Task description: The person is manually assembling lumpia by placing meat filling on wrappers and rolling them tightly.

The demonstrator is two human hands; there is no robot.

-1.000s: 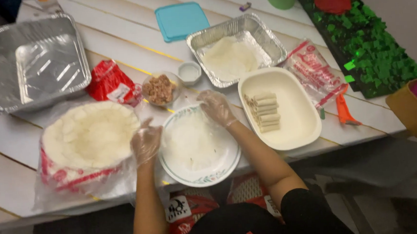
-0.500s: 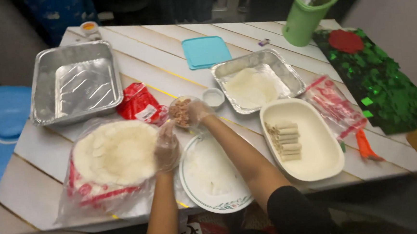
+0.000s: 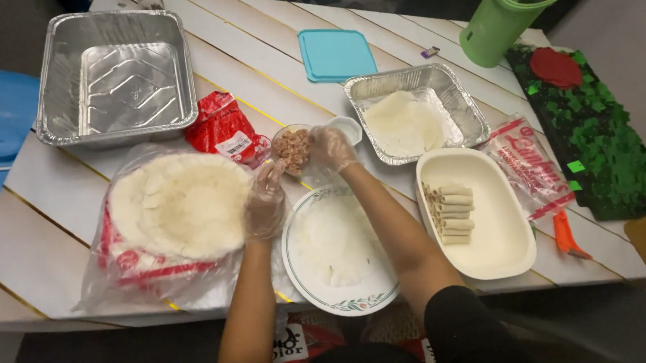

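Change since one second ago: the right hand (image 3: 332, 147) has left the plate (image 3: 341, 296) and now reaches into the filling bowl (image 3: 291, 147), just beyond the plate's far rim. Its gloved fingers are curled at the bowl's right edge; whether they are closed on filling cannot be told. The left hand (image 3: 264, 201) has lifted off the plate and rests at the plate's far-left rim, fingers loosely together, holding nothing visible.

Meaning: a wrapper (image 3: 326, 237) lies flat and bare on the plate, so the work appears to stand at the filling stage, with filling not yet on the wrapper.

Positions relative to the plate:
- Wrapper stack (image 3: 179, 205) in its bag: left, touching the left hand's side.
- White dish (image 3: 499, 245) with finished rolls (image 3: 448, 211): right, just beside.
- Foil tray (image 3: 444, 84) holding a wet wrapper: far right.
- Small white cup (image 3: 346, 126): beyond, beside the bowl.
- Red packet (image 3: 222, 128): far left.

Edges and room: the plate's near rim sits at the table (image 3: 34, 221) edge. Open tabletop lies beyond the bowl, toward the teal lid (image 3: 336, 53). The bowl-to-plate path is short and unobstructed.
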